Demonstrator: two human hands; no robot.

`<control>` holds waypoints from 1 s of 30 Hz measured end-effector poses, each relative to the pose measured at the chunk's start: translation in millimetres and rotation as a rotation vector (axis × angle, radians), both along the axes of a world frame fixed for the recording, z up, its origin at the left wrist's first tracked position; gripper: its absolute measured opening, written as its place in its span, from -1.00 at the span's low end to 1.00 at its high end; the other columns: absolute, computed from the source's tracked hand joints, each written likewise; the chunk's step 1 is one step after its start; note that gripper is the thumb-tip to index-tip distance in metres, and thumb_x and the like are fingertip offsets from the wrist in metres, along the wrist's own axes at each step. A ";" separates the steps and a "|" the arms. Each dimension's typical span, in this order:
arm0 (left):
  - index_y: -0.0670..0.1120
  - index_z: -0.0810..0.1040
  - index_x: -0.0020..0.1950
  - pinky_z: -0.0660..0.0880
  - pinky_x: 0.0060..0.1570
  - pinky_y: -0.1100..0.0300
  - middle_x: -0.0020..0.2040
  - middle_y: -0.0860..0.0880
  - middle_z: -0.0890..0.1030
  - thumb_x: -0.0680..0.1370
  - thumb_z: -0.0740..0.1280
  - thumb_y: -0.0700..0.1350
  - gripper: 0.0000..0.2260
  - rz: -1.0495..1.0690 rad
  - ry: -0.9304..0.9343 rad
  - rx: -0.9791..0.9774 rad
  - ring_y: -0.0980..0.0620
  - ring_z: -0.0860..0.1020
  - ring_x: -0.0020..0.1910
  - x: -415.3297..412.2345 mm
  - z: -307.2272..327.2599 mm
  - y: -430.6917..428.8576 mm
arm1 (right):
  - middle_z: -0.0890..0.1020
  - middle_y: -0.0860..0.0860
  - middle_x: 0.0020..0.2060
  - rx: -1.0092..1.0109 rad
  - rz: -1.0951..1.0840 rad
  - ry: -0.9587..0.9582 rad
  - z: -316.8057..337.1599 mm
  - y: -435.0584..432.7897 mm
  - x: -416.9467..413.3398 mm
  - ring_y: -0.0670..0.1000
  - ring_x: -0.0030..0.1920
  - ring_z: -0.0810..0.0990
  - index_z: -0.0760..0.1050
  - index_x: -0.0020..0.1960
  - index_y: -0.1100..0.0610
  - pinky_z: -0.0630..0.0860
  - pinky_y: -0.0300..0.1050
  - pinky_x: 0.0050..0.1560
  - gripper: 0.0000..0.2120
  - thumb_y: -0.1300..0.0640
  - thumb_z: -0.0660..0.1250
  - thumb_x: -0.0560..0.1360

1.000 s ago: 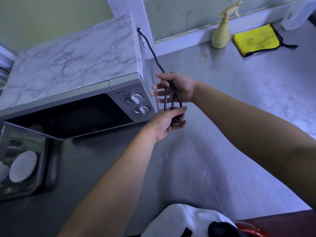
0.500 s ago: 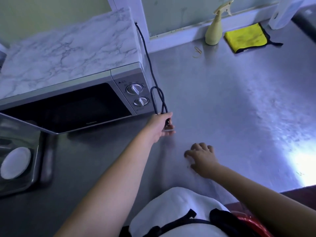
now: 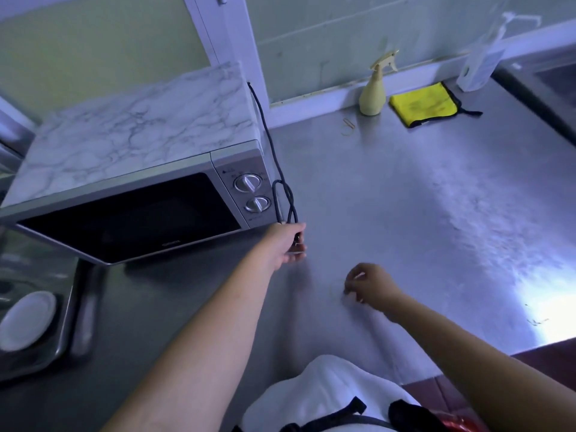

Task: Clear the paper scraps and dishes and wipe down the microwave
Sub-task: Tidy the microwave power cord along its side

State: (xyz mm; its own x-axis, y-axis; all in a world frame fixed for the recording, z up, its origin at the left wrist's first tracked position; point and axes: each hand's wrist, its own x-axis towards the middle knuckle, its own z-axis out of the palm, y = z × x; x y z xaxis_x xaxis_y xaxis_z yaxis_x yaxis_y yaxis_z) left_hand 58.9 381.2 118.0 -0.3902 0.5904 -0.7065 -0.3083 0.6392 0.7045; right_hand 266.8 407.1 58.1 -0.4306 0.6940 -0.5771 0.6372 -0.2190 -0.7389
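The left hand (image 3: 288, 243) reaches forward over the steel counter (image 3: 405, 213), its fingers curled tight round a folded loop of black cord (image 3: 282, 194). The loop stands up from the fingers, and the rest of the cord runs on up to the back right corner of the microwave (image 3: 134, 182).

The microwave sits on the counter just left of those fingers, with its front right corner beside them. Its top has a white marble pattern with grey veins, and its front is silver. The dark glass door is closed. Two round silver knobs (image 3: 247, 183) sit one above the other on the right panel, just above and left of the gripping fingers.

The right hand (image 3: 372, 283) is low over the counter, near the left fingers and to their right. Its fingers are bent, with the tips drawn together pointing down. I cannot tell whether they pinch anything.

Far beyond both sets of fingers, by the wall, a pale spray bottle (image 3: 372, 95) stands upright with a folded yellow cloth (image 3: 424, 102) just to its right. A thin rubber band (image 3: 347, 127) lies on the counter just to the bottle's left. Well to the left of the left fingers, past the microwave, a white plate (image 3: 26, 319) rests in a steel basin (image 3: 62, 347).
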 end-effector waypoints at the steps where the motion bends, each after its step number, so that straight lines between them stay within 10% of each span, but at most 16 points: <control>1: -0.06 0.42 -0.16 0.56 -0.39 0.17 -0.35 -0.01 0.45 0.61 0.32 -0.12 -0.83 0.003 -0.004 0.006 0.04 0.47 -0.41 0.6 -0.2 0.4 | 0.69 0.12 -0.32 -0.070 -0.117 0.117 9.2 7.4 4.5 -0.01 -0.50 0.52 0.55 -0.07 0.23 0.48 -0.19 -0.45 -0.90 0.37 0.41 0.45; 12: -0.06 0.43 -0.07 0.58 -0.27 0.11 -0.37 0.00 0.49 0.60 0.35 -0.12 -0.88 0.010 0.023 -0.011 0.05 0.50 -0.41 -2.4 -6.6 2.1 | 0.55 0.06 -0.36 -0.952 -0.378 0.478 26.0 -5.5 -2.1 -0.01 -0.38 0.46 0.58 -0.19 0.20 0.49 -0.15 -0.25 -0.92 0.21 0.34 0.44; 23: -0.06 0.45 -0.21 0.54 -0.30 0.15 -0.37 -0.01 0.49 0.60 0.35 -0.11 -0.80 0.055 0.120 -0.054 0.01 0.48 -0.42 0.0 -12.9 5.2 | 0.51 0.05 -0.41 -0.911 -0.212 0.955 91.5 65.4 -10.2 0.01 -0.28 0.53 0.67 0.05 0.29 0.46 -0.07 0.07 -0.63 0.19 0.18 0.40; 30: -0.08 0.47 -0.19 0.56 -0.33 0.15 -0.35 -0.02 0.50 0.60 0.36 -0.12 -0.82 0.071 0.095 -0.058 0.02 0.49 -0.41 1.4 -11.8 5.1 | 0.59 -0.02 -0.34 -0.402 -0.177 0.780 113.5 78.7 3.0 -0.09 -0.27 0.51 0.64 -0.27 0.11 0.41 -0.18 -0.01 -0.78 0.15 0.34 0.53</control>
State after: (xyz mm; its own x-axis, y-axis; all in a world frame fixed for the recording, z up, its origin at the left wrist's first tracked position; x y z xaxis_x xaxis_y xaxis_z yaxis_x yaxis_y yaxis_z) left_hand 60.3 386.3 106.2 -0.4966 0.5179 -0.6965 -0.2880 0.6587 0.6951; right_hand 269.9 485.8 171.6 -0.7081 0.5957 -0.3792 -0.0816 -0.6024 -0.7940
